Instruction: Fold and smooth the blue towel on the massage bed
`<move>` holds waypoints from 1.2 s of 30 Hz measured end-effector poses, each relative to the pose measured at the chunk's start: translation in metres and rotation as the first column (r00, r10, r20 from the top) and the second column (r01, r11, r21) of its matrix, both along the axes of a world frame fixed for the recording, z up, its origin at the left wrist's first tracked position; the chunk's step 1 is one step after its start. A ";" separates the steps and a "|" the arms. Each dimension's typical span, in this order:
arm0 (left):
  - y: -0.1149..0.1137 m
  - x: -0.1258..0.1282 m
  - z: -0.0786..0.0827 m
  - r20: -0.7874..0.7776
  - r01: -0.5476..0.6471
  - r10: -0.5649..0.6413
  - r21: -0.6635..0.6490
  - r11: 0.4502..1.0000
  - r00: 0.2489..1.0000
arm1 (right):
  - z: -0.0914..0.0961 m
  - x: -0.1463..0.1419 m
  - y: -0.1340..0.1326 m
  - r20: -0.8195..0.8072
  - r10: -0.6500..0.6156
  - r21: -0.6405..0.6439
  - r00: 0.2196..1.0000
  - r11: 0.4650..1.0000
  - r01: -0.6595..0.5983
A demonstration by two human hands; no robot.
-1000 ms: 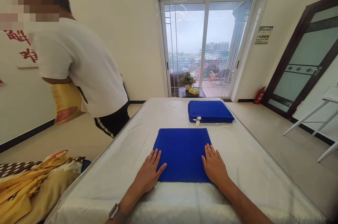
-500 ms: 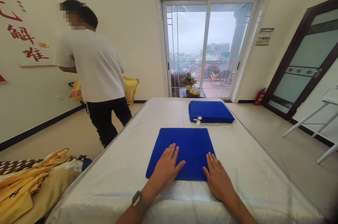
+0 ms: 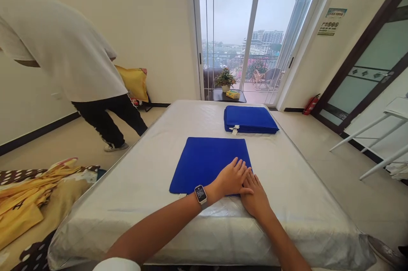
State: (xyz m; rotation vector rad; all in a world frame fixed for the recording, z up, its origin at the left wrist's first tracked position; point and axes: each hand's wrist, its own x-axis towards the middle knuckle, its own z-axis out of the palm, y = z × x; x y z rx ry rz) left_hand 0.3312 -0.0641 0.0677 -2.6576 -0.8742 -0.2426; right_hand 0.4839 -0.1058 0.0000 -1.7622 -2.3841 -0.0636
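Observation:
A flat blue cloth piece point(image 3: 204, 160), roughly square, lies on a plastic-covered mattress point(image 3: 137, 207) in the head view. Across its right part reaches my left hand point(image 3: 234, 177), a watch point(image 3: 200, 194) on the wrist, fingers stretched out and meeting my right hand. My right hand point(image 3: 255, 196) rests at the cloth's right front corner with fingers extended, partly covered by the left. Neither hand grips anything. Farther back sits a stack of folded blue cloth point(image 3: 251, 118) with white tags on its front edge.
A person in a white shirt point(image 3: 63, 49) stands at the left, beside a yellow pillow point(image 3: 135, 84). Crumpled bedding point(image 3: 41, 194) lies at the lower left. Beyond the mattress is a small table with a potted plant point(image 3: 225, 79). A white-legged stand point(image 3: 382, 130) is at the right.
My left hand has moved right across the cloth to my right hand. The person at the left has moved farther left in view, and the view has tilted down.

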 end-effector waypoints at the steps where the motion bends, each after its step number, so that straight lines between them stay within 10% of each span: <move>1: 0.000 0.000 0.000 -0.012 0.001 -0.001 0.010 1.000 1.000 | -0.001 0.000 0.000 0.002 0.002 0.005 1.000 1.000 -0.002; 15: -0.018 0.016 0.018 -0.133 0.184 -0.148 0.325 0.928 0.980 | -0.029 0.010 0.007 -0.045 0.144 0.345 0.989 0.931 -0.120; 36: -0.020 0.022 0.025 -0.175 0.185 -0.135 0.307 0.934 0.975 | -0.021 0.008 0.005 -0.100 0.111 0.287 0.989 0.955 -0.078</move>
